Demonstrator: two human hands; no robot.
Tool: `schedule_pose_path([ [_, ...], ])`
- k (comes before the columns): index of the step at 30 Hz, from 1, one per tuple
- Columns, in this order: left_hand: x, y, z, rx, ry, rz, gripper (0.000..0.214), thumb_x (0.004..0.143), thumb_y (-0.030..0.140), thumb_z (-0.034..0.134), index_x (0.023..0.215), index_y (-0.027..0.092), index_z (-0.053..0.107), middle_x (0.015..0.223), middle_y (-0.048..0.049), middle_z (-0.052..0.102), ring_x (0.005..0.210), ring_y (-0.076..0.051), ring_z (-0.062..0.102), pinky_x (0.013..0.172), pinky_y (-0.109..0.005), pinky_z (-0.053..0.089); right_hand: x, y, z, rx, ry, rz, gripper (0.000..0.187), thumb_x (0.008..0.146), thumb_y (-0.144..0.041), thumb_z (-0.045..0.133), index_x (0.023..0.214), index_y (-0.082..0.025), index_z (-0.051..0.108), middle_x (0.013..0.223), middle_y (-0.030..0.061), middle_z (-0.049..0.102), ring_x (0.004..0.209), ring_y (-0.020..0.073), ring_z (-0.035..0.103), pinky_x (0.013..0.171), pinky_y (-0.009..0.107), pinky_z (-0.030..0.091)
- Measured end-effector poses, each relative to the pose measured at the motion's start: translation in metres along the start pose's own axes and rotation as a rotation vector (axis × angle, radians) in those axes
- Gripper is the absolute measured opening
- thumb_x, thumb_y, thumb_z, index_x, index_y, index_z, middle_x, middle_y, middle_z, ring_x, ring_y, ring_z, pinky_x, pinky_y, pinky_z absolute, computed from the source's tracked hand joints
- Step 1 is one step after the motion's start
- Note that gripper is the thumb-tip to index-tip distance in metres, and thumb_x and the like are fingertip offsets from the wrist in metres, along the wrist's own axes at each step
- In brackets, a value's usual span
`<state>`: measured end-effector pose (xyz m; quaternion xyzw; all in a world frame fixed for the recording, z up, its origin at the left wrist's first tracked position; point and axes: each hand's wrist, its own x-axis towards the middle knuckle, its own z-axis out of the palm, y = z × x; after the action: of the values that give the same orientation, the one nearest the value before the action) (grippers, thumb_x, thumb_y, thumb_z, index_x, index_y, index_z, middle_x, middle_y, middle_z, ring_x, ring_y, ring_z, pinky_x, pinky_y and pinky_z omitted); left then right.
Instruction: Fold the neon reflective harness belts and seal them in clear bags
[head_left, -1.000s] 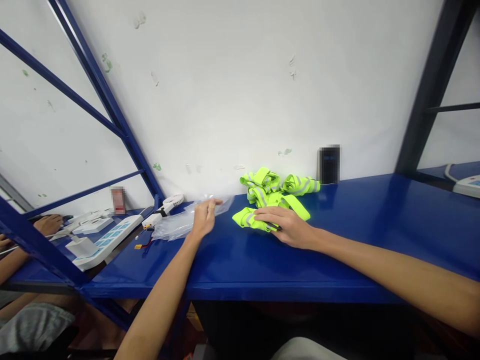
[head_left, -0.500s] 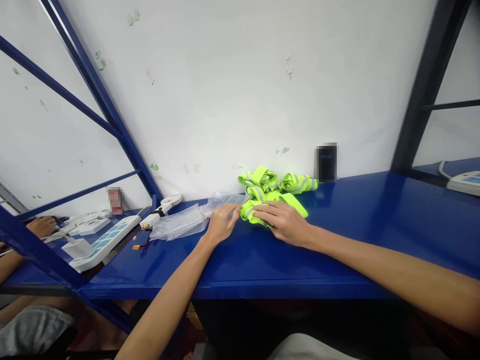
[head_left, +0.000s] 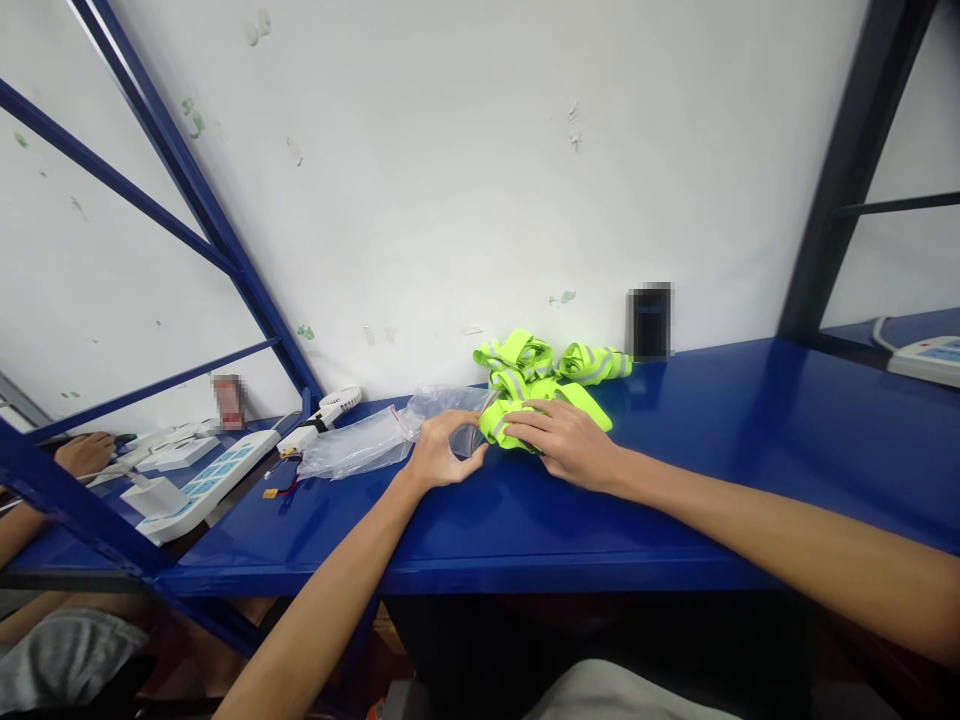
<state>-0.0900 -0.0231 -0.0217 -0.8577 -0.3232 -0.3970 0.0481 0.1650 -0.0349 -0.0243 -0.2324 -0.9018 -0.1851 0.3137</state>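
Note:
My right hand [head_left: 574, 445] grips a neon yellow-green reflective strap [head_left: 493, 424] with grey stripes, its fingers curled over the front roll. At the left end of that roll is my left hand [head_left: 446, 450]. Its thumb and forefinger are spread in a C shape, with the tips close to or touching the roll; I cannot tell which. Behind both hands lie more reflective strap rolls [head_left: 595, 363] in a loose pile against the wall. Clear plastic bags [head_left: 356, 447] lie flat on the blue table [head_left: 480, 530], partly behind my left hand.
A white handheld fan [head_left: 339, 402] and a cable with a yellow connector [head_left: 271, 493] lie left of the bags. A dark blurred object [head_left: 649, 322] leans on the wall. Beyond the blue frame post [head_left: 82, 505] are a power strip [head_left: 214, 485] and another person's hand [head_left: 84, 453].
My left thumb has moved down, away from the forefinger, opening a gap. The right hand stays on the roll. The view has shifted slightly.

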Motion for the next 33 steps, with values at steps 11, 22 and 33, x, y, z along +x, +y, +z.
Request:
schedule_pose_path([
  [11,-0.001,-0.011,0.001,0.212,-0.208,0.207,0.058,0.09,0.012,0.046,0.146,0.023,0.033,0.141,-0.0098,0.052,0.132,-0.022,0.049,0.106,-0.041,0.046,0.0,0.008,-0.003,0.171,0.042,0.092,0.057,0.07,0.004,0.051,0.121,-0.021,0.062,0.126,0.0082,0.065,0.114,0.0281,0.06,0.092,0.046,0.05],
  [22,0.001,-0.011,0.001,0.295,-0.233,0.165,0.057,0.087,0.028,0.061,0.14,0.022,0.041,0.137,-0.0128,0.056,0.125,-0.028,0.055,0.107,-0.053,0.043,-0.001,0.004,-0.005,0.201,0.106,-0.119,0.057,0.073,0.001,0.052,0.124,-0.021,0.057,0.129,0.0086,0.063,0.117,0.0265,0.058,0.096,0.046,0.049],
  [33,0.005,-0.006,0.002,0.381,-0.06,0.345,0.051,0.089,0.047,0.057,0.129,0.016,0.053,0.118,-0.0155,0.068,0.104,-0.028,0.068,0.09,-0.043,0.054,-0.003,-0.002,-0.004,0.319,0.109,0.025,0.052,0.074,0.0,0.056,0.121,-0.022,0.058,0.15,0.0147,0.041,0.126,0.0293,0.053,0.092,0.043,0.053],
])
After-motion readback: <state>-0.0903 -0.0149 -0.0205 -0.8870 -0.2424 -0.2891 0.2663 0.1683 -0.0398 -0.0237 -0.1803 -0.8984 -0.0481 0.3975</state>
